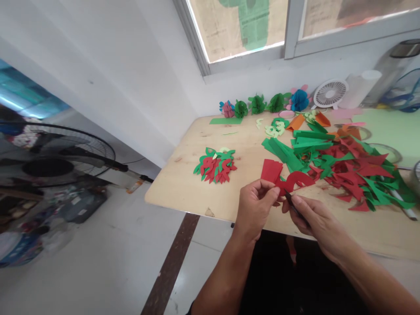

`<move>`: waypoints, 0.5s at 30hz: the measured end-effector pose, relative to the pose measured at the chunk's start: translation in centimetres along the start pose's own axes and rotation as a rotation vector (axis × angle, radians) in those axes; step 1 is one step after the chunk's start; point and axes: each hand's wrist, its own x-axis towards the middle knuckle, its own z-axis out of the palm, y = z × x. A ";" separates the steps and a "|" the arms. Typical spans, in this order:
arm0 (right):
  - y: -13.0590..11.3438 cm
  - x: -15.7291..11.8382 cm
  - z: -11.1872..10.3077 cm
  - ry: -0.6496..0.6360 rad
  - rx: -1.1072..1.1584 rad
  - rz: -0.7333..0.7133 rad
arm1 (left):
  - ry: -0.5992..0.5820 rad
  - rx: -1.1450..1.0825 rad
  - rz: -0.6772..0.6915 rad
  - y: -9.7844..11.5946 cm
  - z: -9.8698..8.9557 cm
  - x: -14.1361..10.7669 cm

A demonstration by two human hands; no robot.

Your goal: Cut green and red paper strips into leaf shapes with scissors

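Observation:
My left hand is closed, pinching a piece of red paper with a curved outline near the table's front edge. My right hand is wrapped around dark scissors; their handles are hidden by the fingers, and the tip touches or nearly touches the red paper. Just beyond my left hand lies a red paper strip. To the right spreads a heap of red paper scraps mixed with green paper scraps. A small pile of red and green paper cutouts sits on the left.
The wooden table ends at a rounded left corner. Along the wall stand several honeycomb paper figures, a small white fan and a white roll. Pale green cutouts lie behind. A large black fan is at left.

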 end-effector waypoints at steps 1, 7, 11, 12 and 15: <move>0.0 0.0 0.0 -0.003 0.001 0.001 | -0.002 0.001 0.001 0.0 0.0 0.0; 0.1 0.1 0.0 -0.012 0.005 0.004 | -0.001 0.005 -0.001 0.1 -0.1 0.0; 0.1 0.1 0.0 -0.011 0.003 0.005 | 0.000 0.004 -0.001 0.1 -0.1 0.1; 0.1 0.2 0.1 -0.010 0.000 0.004 | 0.000 0.004 -0.002 0.1 -0.1 0.1; 0.2 0.2 0.1 -0.005 -0.011 0.001 | 0.004 0.006 -0.005 0.0 -0.1 0.1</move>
